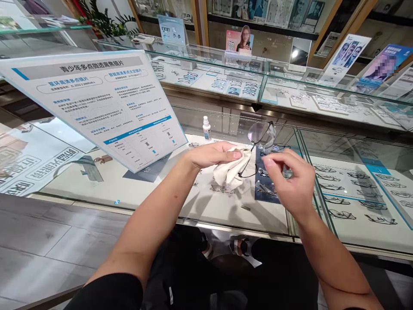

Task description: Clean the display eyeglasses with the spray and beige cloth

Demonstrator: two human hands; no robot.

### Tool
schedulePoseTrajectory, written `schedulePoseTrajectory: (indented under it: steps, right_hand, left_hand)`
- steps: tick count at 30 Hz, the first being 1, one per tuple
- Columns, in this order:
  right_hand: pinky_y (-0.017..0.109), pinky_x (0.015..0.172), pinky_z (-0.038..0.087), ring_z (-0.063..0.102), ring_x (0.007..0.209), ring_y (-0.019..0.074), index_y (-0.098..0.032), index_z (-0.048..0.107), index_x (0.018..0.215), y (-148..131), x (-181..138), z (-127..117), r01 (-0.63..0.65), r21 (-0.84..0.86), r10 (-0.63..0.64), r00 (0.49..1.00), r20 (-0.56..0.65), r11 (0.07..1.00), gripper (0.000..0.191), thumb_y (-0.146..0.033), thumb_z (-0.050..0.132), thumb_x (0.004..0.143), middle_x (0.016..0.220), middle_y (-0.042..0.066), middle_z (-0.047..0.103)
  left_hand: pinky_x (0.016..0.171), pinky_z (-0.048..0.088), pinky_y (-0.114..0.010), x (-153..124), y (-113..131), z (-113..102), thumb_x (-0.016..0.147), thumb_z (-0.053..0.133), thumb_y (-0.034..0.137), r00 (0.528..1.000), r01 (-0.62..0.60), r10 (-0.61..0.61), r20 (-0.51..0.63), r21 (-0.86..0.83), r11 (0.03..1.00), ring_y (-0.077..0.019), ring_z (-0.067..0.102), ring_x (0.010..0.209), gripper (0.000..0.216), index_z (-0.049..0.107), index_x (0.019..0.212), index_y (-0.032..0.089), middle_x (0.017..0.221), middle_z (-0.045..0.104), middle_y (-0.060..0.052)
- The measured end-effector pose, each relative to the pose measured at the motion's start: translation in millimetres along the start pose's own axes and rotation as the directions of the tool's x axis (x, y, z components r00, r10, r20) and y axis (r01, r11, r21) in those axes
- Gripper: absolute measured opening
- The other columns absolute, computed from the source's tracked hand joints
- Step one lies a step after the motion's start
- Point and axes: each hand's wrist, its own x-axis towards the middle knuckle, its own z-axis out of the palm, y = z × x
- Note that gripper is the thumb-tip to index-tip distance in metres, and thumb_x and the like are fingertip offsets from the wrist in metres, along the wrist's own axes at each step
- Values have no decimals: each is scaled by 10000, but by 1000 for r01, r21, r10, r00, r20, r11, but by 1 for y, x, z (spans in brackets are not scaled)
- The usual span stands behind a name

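My left hand [219, 154] is closed on a cream-coloured cloth [227, 170], with the thumb lying over its folds. A pair of thin dark-framed eyeglasses [252, 144] is raised above the counter beside the cloth. One clear lens stands up and away from me, while the lower part of the frame runs against the cloth, partly covered by it. Just right of the eyeglasses is my right hand [290, 178], its thumb and curled fingers brought together. Whatever lies between those fingertips is too small or hidden to make out.
Under my hands is a glass display counter [206, 211] with rows of eyeglasses inside. On it stand a small white spray bottle [207, 128] and a large printed sign [106, 107] at the left. A short metallic piece [245, 207] lies near the front. More showcases [222, 69] run behind.
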Motion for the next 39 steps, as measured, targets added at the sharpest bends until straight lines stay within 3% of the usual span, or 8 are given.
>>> schedulePoseTrajectory:
  steps: [2, 5, 11, 15, 23, 30, 39]
  right_hand:
    - [360, 707, 437, 585, 755, 193, -250, 830, 951, 9, 5, 6, -258, 194, 235, 963, 133, 947, 206, -416, 718, 999, 855, 37, 739]
    - [347, 708, 427, 572, 768, 187, -256, 858, 931, 26, 12, 15, -508, 371, 428, 859, 279, 777, 259, -510, 813, 904, 870, 29, 752]
    - [316, 644, 297, 386, 656, 125, -235, 859, 866, 48, 18, 24, -688, 524, 540, 723, 431, 502, 348, -545, 940, 731, 685, -28, 599]
    - [307, 655, 306, 394, 663, 124, -223, 853, 842, 57, 16, 29, -726, 559, 525, 681, 510, 399, 362, -534, 968, 698, 656, -34, 568]
    - [301, 679, 376, 478, 683, 132, -250, 830, 813, 70, 15, 37, -697, 636, 574, 683, 451, 330, 405, -539, 1019, 601, 771, -17, 702]
    - [280, 639, 369, 481, 665, 119, -234, 817, 813, 65, 16, 39, -713, 657, 611, 640, 466, 246, 420, -518, 1029, 589, 733, -25, 665]
    - [290, 725, 445, 530, 689, 125, -223, 796, 771, 61, 15, 44, -684, 687, 607, 661, 441, 245, 402, -498, 1022, 585, 699, -35, 655]
  left_hand:
    - [518, 403, -209, 3, -2, 2, 758, 888, 711, 1000, 6, -6, -8, 11, 1000, -96, 482, 559, 566, 734, 733, 167, 636, 601, 0]
    - [569, 445, -226, 8, -6, 5, 785, 892, 654, 999, 39, -39, 6, 13, 999, -125, 561, 635, 507, 772, 869, 169, 759, 684, -27]
    - [578, 454, -239, 13, -12, 5, 798, 890, 630, 996, 84, -85, 11, 50, 995, -140, 587, 649, 487, 784, 903, 167, 760, 676, -30]
    - [554, 402, -221, 16, -15, 5, 817, 883, 620, 996, 83, -85, 15, 66, 994, -116, 548, 610, 474, 776, 867, 161, 704, 640, -9]
    - [506, 389, -210, 29, -29, 10, 745, 958, 573, 985, 109, -129, -117, -163, 981, -101, 571, 542, 522, 799, 948, 119, 715, 718, -31]
    - [741, 575, -265, 38, -38, 9, 754, 983, 506, 989, 9, -63, -135, -365, 931, -182, 762, 810, 537, 785, 1027, 88, 974, 818, -142]
    - [803, 620, -280, 42, -41, 15, 867, 916, 408, 983, -44, -50, -176, -496, 867, -201, 794, 856, 438, 776, 1107, 71, 1003, 833, -169]
